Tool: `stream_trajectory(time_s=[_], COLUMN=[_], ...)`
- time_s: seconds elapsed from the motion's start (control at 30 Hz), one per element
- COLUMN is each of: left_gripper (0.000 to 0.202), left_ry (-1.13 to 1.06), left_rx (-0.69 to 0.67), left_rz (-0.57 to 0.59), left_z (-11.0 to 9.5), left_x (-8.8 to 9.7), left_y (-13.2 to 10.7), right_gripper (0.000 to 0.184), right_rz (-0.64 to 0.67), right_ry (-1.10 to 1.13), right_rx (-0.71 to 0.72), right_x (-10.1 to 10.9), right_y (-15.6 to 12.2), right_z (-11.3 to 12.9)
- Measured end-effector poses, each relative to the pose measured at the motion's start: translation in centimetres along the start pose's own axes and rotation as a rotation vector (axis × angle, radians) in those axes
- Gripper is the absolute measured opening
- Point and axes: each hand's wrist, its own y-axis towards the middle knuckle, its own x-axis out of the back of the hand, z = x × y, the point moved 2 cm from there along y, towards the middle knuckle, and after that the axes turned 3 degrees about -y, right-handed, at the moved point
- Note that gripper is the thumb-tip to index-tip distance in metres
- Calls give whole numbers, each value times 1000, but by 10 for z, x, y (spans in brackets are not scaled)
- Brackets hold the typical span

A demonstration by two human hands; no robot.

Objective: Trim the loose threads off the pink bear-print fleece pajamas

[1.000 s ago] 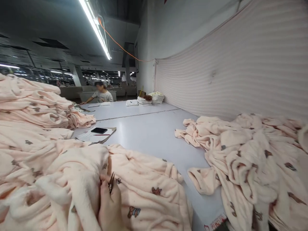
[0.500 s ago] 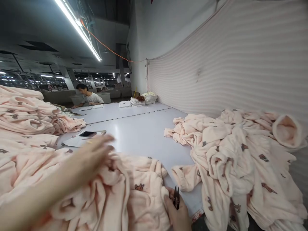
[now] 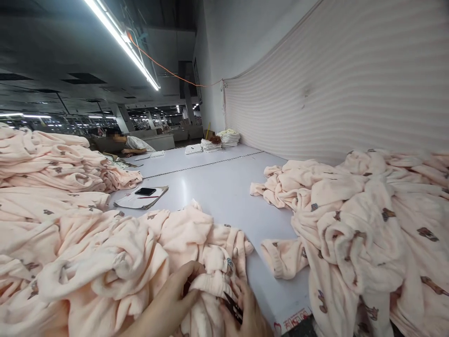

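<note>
My left hand (image 3: 178, 291) is closed on a gathered cuff of a pale pink fleece garment (image 3: 213, 285) with small brown printed figures. Black thread snips (image 3: 233, 306) lie in my right hand (image 3: 248, 312), their pointed tips aimed up and left near the cuff. The fingers of that hand curl around the snips and touch the fabric's right side. More of the same fleece is heaped under and beside my left forearm, so where one piece ends cannot be made out.
High fleece piles (image 3: 52, 164) rise on the left, and another heap (image 3: 351, 224) hangs over the table's right edge. A phone (image 3: 145, 191) and pen lie on papers (image 3: 131, 200). Folded white stacks (image 3: 211, 145) stand at the back, where a person (image 3: 135, 142) leans over the table.
My left hand has come down from above the pile to grip the cuff. My right hand, still holding the snips, has shifted slightly left beside it. The view has turned a little left.
</note>
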Motion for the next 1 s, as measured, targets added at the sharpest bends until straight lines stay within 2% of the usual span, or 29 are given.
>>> stream_trajectory(time_s=[0.1, 0.17, 0.2, 0.33, 0.4, 0.53, 0.6, 0.67, 0.7, 0.8, 0.87, 0.93, 1.0], left_gripper=[8, 10, 12, 30, 36, 34, 34, 37, 38, 37, 25, 25, 27], left_ry=[-362, -580, -609, -278, -223, -444, -570, -630, -610, -394, -283, -352, -602], left_rx=[2, 31, 36, -170, -160, 48, 69, 52, 23, -102, -128, -38, 132], left_rz=[-26, -34, -59, -290, -325, -212, -144, -113, -130, -215, -192, -104, -72], left_z=[8, 16, 20, 30, 33, 38, 39, 39, 39, 35, 33, 33, 36], left_x=[-5, -12, -14, -14, -11, -6, -6, -7, -8, -8, -10, -12, -14], left_y=[-2, -3, -4, -9, -10, -8, -7, -8, -8, -9, -7, -2, 3], right_gripper=[20, 20, 20, 19, 16, 8, 16, 35, 37, 28, 29, 34, 40], right_rz=[-51, -92, -114, -146, -91, 147, 155, 108, 97, 157, 179, 122, 21], right_ry=[-136, -208, -244, -346, -382, -275, -183, -188, -223, -292, -246, -215, -254], right_rx=[176, 245, 278, 422, 425, 311, 303, 377, 437, 584, 618, 674, 799], right_x=[10, 15, 16, 13, 11, 11, 13, 13, 11, 0, -5, -7, -6], right_y=[19, 29, 33, 44, 48, 48, 43, 39, 36, 35, 38, 41, 41], right_z=[11, 19, 24, 38, 41, 41, 43, 47, 50, 54, 54, 52, 52])
